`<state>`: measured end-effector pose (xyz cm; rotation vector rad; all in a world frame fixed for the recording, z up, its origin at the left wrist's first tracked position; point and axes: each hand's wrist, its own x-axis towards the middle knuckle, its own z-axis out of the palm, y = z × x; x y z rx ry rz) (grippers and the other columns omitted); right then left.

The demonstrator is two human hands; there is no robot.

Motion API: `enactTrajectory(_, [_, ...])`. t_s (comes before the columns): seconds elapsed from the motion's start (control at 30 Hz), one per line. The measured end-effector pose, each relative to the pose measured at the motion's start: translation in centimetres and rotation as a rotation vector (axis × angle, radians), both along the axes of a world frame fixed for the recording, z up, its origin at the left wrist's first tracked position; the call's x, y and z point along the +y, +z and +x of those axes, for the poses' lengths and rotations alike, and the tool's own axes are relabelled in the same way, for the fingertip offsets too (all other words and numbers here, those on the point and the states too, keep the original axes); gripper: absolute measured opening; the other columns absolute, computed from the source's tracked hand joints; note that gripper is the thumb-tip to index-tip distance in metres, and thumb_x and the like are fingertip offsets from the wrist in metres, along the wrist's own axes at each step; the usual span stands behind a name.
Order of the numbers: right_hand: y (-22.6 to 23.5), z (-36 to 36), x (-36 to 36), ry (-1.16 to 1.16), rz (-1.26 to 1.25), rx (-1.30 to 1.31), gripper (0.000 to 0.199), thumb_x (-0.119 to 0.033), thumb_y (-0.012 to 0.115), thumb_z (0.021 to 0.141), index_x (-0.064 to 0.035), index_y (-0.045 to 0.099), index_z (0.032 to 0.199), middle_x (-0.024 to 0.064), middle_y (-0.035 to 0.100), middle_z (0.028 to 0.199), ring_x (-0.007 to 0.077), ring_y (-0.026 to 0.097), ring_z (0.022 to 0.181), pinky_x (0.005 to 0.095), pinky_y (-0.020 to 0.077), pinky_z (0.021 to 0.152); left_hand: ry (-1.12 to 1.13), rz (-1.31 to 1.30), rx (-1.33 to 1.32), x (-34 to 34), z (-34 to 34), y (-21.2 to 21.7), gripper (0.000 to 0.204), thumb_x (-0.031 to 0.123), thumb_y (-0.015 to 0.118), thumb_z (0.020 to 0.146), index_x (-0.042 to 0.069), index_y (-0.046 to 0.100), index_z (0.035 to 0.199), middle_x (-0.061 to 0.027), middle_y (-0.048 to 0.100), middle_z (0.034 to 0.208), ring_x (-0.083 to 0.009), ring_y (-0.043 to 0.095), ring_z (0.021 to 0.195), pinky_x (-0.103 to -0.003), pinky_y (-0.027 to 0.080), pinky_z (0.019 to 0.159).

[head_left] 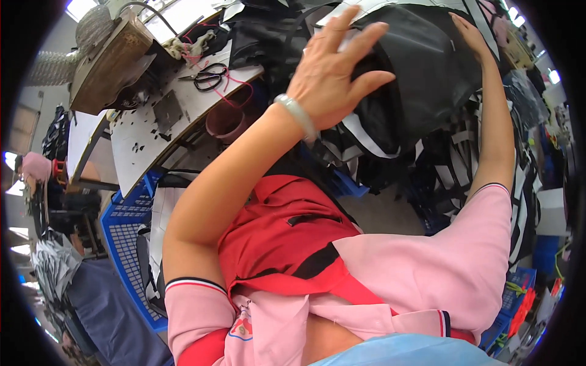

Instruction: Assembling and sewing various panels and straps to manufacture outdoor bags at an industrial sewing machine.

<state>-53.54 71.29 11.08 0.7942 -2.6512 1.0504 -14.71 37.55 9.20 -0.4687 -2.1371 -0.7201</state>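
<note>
A large black, smooth sheet-like piece of material (427,55) lies at the far side in front of me, with a white strip (366,137) along the lower part of the bundle. My left hand (332,76) is open over its left side, fingers spread; I cannot tell whether it presses on the material or hovers. A pale bangle (297,117) circles that wrist. At the far right edge of the black piece is my right hand (471,35), fingers stretched out, nothing seen in it. Contact there is hard to make out.
Black scissors (210,76) and a pink cord (235,91) lie on the white table (137,146) to the left. Behind them stands a brown machine (113,61). A reddish bin (226,122) sits under the table edge, and a blue crate (128,235) is at my left side.
</note>
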Motion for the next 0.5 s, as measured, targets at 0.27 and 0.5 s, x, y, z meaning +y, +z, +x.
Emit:
enactTrajectory(0.27, [1.7,9.0,2.5,-0.034,-0.227,0.166,0.048,-0.041,0.057,0.095,-0.0149,0.054,0.135,0.0065,0.055,0.132,0.0153,0.048,0.124,0.0278,0.0337,0.103,0.136,0.094,-0.138,-4.6,9.7,-7.2,0.05,0.021,0.067,0.086,0.008,0.05,0.131,-0.0182,0.037,0.141,-0.0384,0.045,0.123,-0.042,0.04,0.101])
enactTrajectory(0.5, [-3.4,11.6,9.6,-0.959,0.018,0.511,0.068,-0.057,0.064,0.083,-0.012,0.055,0.132,0.0162,0.053,0.134,0.0333,0.053,0.12,0.0398,0.0395,0.101,0.011,0.437,-0.531,-3.5,10.7,-11.0,0.061,0.016,0.07,0.083,0.006,0.042,0.137,-0.016,0.036,0.139,-0.029,0.055,0.112,-0.037,0.049,0.089])
